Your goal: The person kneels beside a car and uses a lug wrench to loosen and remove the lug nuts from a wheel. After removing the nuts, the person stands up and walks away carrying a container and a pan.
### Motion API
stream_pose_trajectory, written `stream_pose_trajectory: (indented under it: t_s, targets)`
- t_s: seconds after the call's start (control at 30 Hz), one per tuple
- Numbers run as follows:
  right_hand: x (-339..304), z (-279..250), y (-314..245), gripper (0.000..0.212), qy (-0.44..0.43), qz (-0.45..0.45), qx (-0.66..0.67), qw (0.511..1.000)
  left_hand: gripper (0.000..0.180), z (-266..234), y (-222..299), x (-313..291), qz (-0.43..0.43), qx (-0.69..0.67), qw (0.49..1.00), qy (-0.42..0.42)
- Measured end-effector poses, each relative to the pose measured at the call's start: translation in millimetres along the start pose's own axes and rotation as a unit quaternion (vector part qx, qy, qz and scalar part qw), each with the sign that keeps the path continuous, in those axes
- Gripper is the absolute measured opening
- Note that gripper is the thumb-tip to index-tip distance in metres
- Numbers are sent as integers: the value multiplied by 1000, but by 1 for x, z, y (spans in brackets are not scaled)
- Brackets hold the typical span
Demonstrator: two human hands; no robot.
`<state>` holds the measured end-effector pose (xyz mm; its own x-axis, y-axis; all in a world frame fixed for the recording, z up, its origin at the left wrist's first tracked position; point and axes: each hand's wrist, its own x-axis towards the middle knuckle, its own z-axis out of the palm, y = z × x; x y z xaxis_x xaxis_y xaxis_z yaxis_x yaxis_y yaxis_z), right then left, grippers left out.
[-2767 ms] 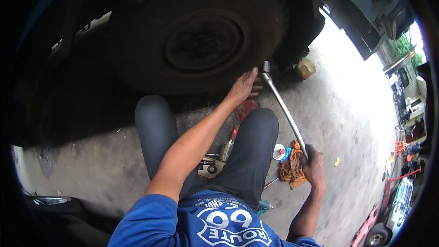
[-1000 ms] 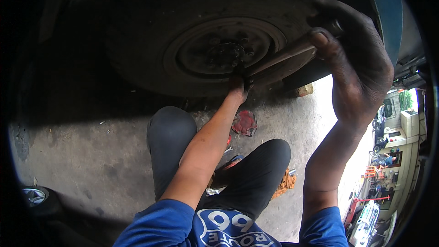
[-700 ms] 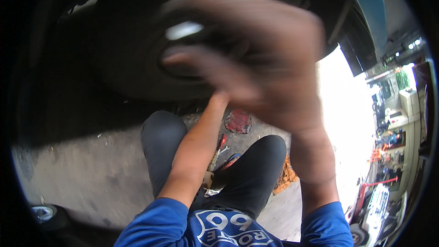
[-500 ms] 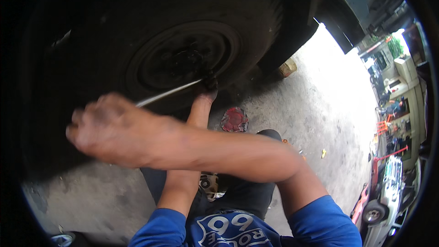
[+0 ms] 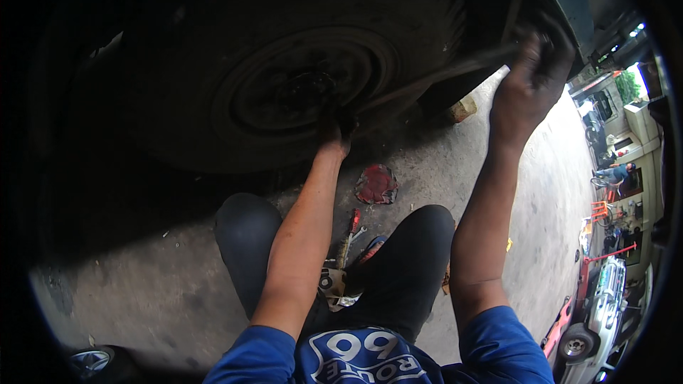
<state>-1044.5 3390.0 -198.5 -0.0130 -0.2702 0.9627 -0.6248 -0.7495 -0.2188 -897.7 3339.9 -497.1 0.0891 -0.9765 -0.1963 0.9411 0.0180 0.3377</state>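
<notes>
A large, dark wheel [image 5: 245, 110] with a round hub [image 5: 306, 89] stands in shadow under a vehicle before me. A long metal bar [image 5: 441, 71], smeared by motion, reaches from beside the hub out to the right. Low on the rim, my left hand [image 5: 337, 131] is closed round the bar's inner end; its fingers are dark and partly lost in shadow. My right hand [image 5: 533, 78], blurred, grips the outer end near the vehicle's body edge. Where the bar meets the wheel is hidden by my left hand and the dark.
On the concrete floor below the wheel lies a flat, crumpled red-and-grey thing [image 5: 377, 185]. A red-handled tool [image 5: 354, 222] and a wrench [image 5: 360, 232] lie between my knees. A block [image 5: 462, 109] sits by the tyre. Far right are a white vehicle [image 5: 608, 299] and a person [image 5: 615, 173].
My right hand has swung from the far left across to the upper right, and the bar's outer end now points right. My left hand stays at the wheel.
</notes>
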Motion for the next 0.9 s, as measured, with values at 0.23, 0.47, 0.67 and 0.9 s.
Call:
stream_pose_trajectory:
  t_s: [0.23, 0.47, 0.67, 0.9]
  targets:
    - [-197, -51, 241, 43, 123, 538, -156, 819, 21, 3, 4, -10, 60, 122, 990, 38]
    - [-463, -7, 158, 37, -411, 480, -303, 713, 30, -20, 9, 7, 135, 407, 901, 61]
    - [-510, 55, -9, 61, -529, 534, -208, 626, 52, -32, 46, -33, 97, 649, 753, 41]
    - [-448, 129, -124, 56, -535, 647, 206, 503, 74, -117, 147, -148, -103, 901, 389, 160]
